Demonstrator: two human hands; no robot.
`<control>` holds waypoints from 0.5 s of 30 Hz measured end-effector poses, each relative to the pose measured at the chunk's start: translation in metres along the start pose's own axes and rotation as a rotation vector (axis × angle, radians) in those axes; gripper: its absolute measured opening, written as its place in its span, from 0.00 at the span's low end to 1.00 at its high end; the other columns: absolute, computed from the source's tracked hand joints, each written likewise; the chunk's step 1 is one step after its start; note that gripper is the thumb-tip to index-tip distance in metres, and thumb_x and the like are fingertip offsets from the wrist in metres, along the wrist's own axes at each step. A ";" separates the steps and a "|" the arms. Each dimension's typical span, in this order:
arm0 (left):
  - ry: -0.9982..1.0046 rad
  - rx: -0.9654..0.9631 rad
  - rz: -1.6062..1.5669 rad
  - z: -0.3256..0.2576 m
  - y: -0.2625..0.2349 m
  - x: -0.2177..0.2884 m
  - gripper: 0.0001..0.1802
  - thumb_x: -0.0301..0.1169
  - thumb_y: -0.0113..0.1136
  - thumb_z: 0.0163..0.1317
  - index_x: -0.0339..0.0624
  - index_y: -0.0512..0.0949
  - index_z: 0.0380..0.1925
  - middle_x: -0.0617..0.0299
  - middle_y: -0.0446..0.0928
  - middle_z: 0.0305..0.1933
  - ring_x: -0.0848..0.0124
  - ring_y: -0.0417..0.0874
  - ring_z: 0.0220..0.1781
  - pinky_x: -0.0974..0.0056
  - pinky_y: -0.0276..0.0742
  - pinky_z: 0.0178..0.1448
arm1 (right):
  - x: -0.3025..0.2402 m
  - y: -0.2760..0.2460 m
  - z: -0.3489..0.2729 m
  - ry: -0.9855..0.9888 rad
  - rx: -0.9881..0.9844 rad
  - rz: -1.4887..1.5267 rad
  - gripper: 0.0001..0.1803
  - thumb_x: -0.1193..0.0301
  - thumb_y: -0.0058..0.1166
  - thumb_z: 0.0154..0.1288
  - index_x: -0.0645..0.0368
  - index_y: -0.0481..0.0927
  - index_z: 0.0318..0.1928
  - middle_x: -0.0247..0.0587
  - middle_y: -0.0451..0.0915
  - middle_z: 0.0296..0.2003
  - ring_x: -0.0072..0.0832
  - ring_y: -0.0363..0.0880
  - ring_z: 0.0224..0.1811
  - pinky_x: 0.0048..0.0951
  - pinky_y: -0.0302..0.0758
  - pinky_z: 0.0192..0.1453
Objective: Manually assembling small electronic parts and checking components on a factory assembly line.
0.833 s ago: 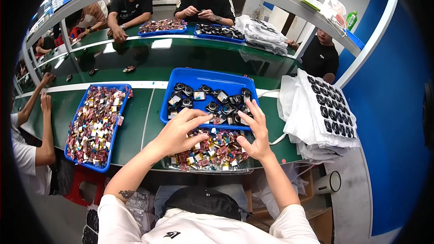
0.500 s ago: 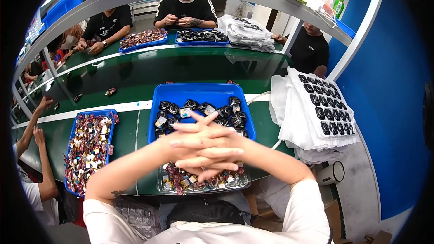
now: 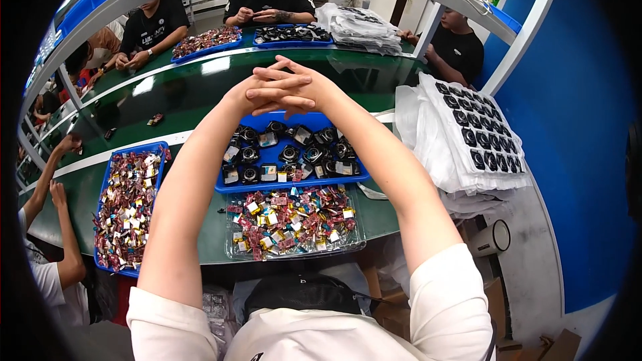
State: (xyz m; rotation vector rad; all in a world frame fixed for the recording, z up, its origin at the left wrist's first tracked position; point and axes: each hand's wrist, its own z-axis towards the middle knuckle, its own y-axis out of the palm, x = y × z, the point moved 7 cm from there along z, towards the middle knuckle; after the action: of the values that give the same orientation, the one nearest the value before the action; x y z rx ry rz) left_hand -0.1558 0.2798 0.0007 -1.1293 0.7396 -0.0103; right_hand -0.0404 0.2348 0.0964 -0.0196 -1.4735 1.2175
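A clear plastic tray (image 3: 294,249) of small red and gold wrapped parts lies nearest the body on the green table (image 3: 187,103), its long side running left to right; a blue plastic bin (image 3: 314,122) of small black round parts sits just behind it. White bags (image 3: 468,140) bearing black parts lie to the right. Above the bin (touching nothing), the left hand (image 3: 257,90) and right hand (image 3: 301,87) are clasped, fingers interlaced, empty.

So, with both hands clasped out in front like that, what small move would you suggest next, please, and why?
Probably unlace the fingers and lower both hands toward the blue tray. The left hand and right hand are interlocked, arms stretched above the bench, holding nothing. The small black parts in that tray and the clear tray of colourful pieces lie untouched below.
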 end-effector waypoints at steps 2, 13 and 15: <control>0.021 0.017 0.183 0.017 -0.022 0.009 0.41 0.35 0.55 0.61 0.88 0.47 0.67 0.68 0.42 0.77 0.74 0.56 0.73 0.60 0.65 0.69 | 0.011 0.015 -0.021 -0.010 -0.054 -0.099 0.45 0.47 0.59 0.49 0.01 0.48 0.64 0.04 0.43 0.72 0.31 0.44 0.75 0.50 0.51 0.75; -0.116 -0.080 0.694 0.027 -0.100 0.028 0.54 0.26 0.52 0.58 0.91 0.29 0.66 0.62 0.28 0.78 0.70 0.54 0.74 0.60 0.71 0.64 | 0.022 0.016 -0.028 0.039 -0.147 -0.352 0.44 0.65 0.46 0.64 0.09 0.35 0.68 0.12 0.46 0.72 0.27 0.42 0.76 0.39 0.47 0.78; -0.186 -0.066 0.656 0.025 -0.093 0.025 0.55 0.27 0.52 0.57 0.92 0.27 0.66 0.62 0.27 0.78 0.65 0.57 0.74 0.60 0.72 0.62 | 0.023 0.014 -0.031 0.065 -0.035 -0.212 0.38 0.61 0.42 0.66 0.15 0.40 0.70 0.19 0.56 0.70 0.25 0.47 0.75 0.37 0.43 0.78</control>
State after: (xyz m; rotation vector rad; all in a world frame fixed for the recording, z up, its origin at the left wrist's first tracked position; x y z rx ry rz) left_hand -0.0907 0.2485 0.0688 -0.8918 0.9165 0.6667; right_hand -0.0337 0.2751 0.0971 0.0709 -1.4022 1.0104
